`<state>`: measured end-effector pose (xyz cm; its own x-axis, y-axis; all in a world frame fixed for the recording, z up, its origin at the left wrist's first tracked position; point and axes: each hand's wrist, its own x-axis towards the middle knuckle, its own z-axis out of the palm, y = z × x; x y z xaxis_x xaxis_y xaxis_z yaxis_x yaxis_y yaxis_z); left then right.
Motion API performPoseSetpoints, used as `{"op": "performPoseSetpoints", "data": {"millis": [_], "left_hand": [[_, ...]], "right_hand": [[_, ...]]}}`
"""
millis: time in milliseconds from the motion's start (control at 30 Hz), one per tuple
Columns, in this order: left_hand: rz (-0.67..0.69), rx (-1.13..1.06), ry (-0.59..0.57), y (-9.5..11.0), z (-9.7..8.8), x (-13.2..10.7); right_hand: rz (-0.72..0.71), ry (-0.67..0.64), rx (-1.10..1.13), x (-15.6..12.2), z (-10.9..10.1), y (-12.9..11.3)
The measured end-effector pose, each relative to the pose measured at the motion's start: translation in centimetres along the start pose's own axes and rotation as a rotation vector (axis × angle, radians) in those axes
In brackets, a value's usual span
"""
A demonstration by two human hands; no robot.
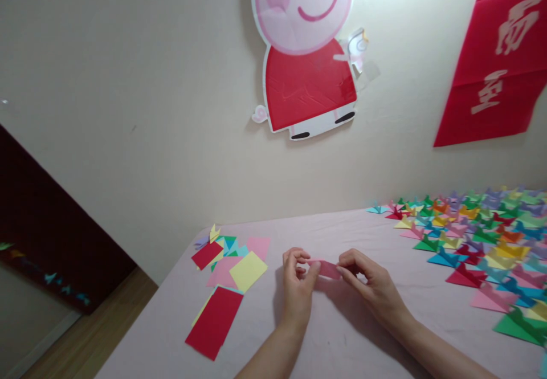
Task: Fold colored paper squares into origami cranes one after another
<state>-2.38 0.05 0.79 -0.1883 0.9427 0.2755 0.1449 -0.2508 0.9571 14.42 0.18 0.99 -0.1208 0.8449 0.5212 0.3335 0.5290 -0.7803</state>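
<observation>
A small folded pink paper (327, 268) is held between both hands just above the pale pink table (342, 333). My left hand (297, 279) pinches its left end with curled fingers. My right hand (367, 281) pinches the right end. To the left lies a loose pile of flat coloured paper squares (233, 268), red, yellow, pink, green and blue, with a red sheet (215, 322) nearest the table's front.
Several folded paper figures (478, 242) in many colours cover the table's right side up to the wall. A cartoon pig cutout (307, 48) and a red banner (496, 60) hang on the wall. Wooden floor (85, 339) and a dark cabinet (47, 231) lie left.
</observation>
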Motion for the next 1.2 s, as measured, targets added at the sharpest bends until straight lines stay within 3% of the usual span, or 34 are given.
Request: {"op": "performPoseSetpoints", "data": {"millis": [67,233,400,533,733,967,1200], "left_hand": [[0.046,0.03,0.007,0.1,0.0,-0.4],[-0.059,-0.09,-0.258,0.7,0.6,-1.5],[-0.091,-0.127,-0.216,0.4,1.0,-1.4],[-0.093,-0.109,-0.2,-0.4,0.8,-1.0],[0.114,0.143,-0.219,-0.1,0.0,-0.4],[0.181,0.14,-0.228,0.8,-0.2,-0.6],[0.128,0.095,-0.216,0.5,-0.1,-0.6]], "right_hand": [[-0.027,0.036,-0.017,0.0,-0.1,0.1],[-0.183,0.043,-0.141,-0.2,0.1,0.3],[-0.45,0.055,-0.407,-0.2,0.5,-0.4],[-0.502,0.073,-0.51,-0.4,0.5,-1.0],[-0.461,0.21,-0.537,-0.5,0.3,-0.4],[-0.341,0.099,-0.507,-0.5,0.1,0.0],[-0.119,-0.049,-0.188,-0.3,0.0,0.4]]}}
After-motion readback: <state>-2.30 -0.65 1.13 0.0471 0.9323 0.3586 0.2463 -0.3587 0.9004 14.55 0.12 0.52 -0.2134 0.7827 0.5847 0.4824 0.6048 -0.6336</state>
